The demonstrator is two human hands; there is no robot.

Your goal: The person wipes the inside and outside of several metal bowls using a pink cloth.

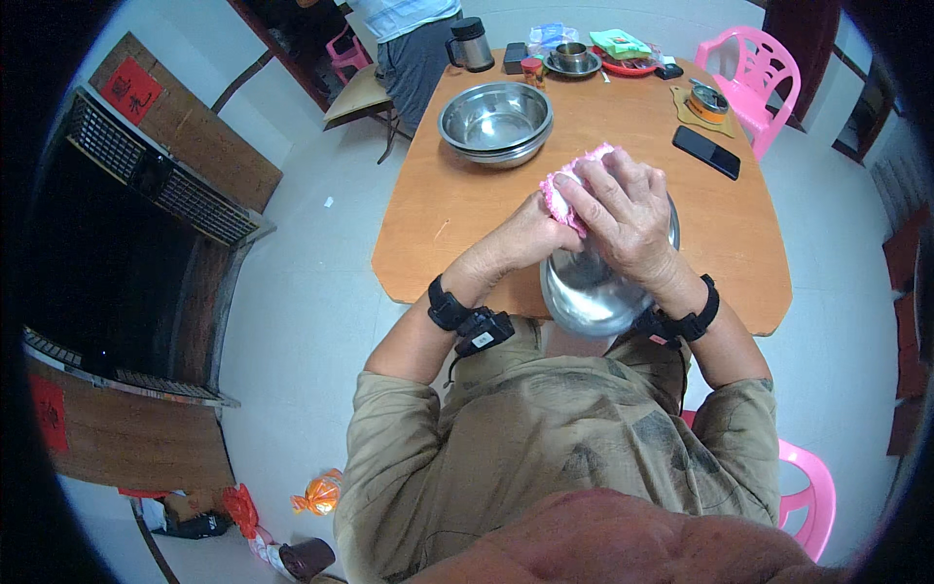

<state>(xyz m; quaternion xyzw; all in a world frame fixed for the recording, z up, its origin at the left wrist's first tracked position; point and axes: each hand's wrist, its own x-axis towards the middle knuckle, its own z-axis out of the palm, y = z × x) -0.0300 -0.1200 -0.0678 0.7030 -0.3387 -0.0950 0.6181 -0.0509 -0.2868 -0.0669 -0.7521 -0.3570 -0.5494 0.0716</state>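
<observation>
A shiny stainless steel basin [595, 288] is tilted over the near edge of the wooden table, in front of my belly. My left hand [536, 230] grips its far left rim; the fingertips are hidden behind a pink-and-white cloth [563, 201]. Bent over that cloth, my right hand [624, 212] presses it against the upper part of the basin. Much of the rim lies hidden under both hands. Farther off on the table, to the left, sits a stack of stainless steel basins [496, 120].
On the wooden table [438, 241] a black smartphone [706, 152] and an orange tin [706, 106] lie to the right. A thermal mug [473, 45], a metal cup [571, 55] and a red plate [633, 67] line the far side. Pink plastic chairs [766, 73] flank it. A person [416, 58] stands beyond the far left corner.
</observation>
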